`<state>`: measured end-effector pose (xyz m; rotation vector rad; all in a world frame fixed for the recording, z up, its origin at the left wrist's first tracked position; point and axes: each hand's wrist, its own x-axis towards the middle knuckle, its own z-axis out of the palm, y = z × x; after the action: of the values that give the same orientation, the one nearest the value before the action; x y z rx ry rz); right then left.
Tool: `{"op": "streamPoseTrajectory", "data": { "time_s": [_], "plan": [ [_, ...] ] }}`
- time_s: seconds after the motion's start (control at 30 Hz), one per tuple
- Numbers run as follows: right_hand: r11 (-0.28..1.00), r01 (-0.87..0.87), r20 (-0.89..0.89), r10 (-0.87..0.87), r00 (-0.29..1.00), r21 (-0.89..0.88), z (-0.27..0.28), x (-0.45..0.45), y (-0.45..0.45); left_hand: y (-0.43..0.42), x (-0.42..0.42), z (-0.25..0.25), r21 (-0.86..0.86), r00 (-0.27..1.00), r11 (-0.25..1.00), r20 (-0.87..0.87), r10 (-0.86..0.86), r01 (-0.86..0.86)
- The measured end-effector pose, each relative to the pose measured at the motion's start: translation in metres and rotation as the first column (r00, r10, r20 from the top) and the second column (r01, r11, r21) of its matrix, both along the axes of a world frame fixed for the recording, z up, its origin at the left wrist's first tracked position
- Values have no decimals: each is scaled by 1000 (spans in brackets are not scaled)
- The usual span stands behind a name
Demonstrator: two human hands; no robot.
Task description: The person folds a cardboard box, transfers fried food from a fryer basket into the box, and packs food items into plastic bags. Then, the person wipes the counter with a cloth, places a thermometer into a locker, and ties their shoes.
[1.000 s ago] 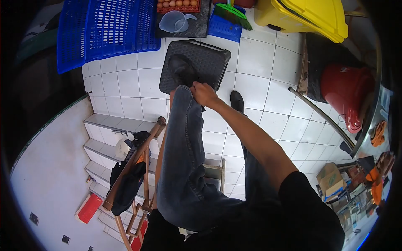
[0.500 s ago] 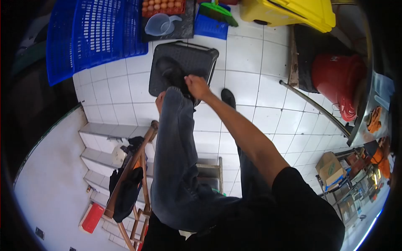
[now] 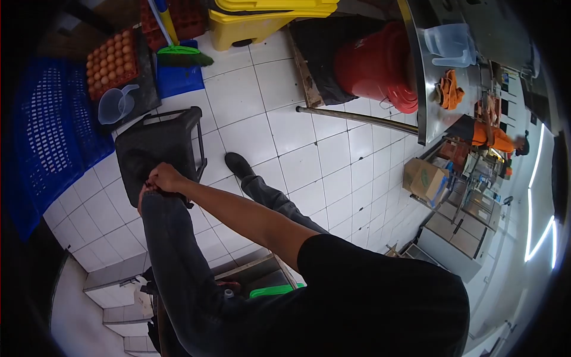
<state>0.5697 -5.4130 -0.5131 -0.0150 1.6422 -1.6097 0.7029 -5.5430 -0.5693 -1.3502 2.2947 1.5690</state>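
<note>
A black shoe [image 3: 138,165] on one foot rests on top of a black stool [image 3: 159,132]. At the ankle of that shoe, my right hand [image 3: 165,177] is closed, with its fingers bent at the shoe's opening; what it pinches is too small to make out. My left hand [image 3: 143,194] lies mostly behind the trouser leg [image 3: 172,244], beside my right hand, and its grip is hidden. The other shoe [image 3: 238,165] stands on the tiled floor to the right of the stool.
Blue crates [image 3: 50,140], an egg tray [image 3: 112,64] and a clear jug [image 3: 115,106] are at the left. A broom [image 3: 178,58] and yellow bin [image 3: 256,27] stand ahead. Right are a red bucket [image 3: 377,62], metal table [image 3: 428,101] and a person in orange [image 3: 489,135].
The view has swung to the right, bringing the person in orange into sight. My hands have come closer together at the shoe's opening.
</note>
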Motion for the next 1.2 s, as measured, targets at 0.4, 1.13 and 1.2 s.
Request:
{"op": "streamPoseTrajectory", "data": {
  "time_s": [0.4,1.13,1.2],
  "plan": [
    [984,97,-193,-67,979,151,-2,0,5,-1,5,-15,59,998,996,11,69,-69],
    [995,-16,-261,40,965,95,10,21,5,5,-6,-22,125,992,985,-19,126,-123],
    [983,-99,-305,142,942,153,12,21,3,2,-5,-25,130,991,983,-15,130,-127]
  ]
}}
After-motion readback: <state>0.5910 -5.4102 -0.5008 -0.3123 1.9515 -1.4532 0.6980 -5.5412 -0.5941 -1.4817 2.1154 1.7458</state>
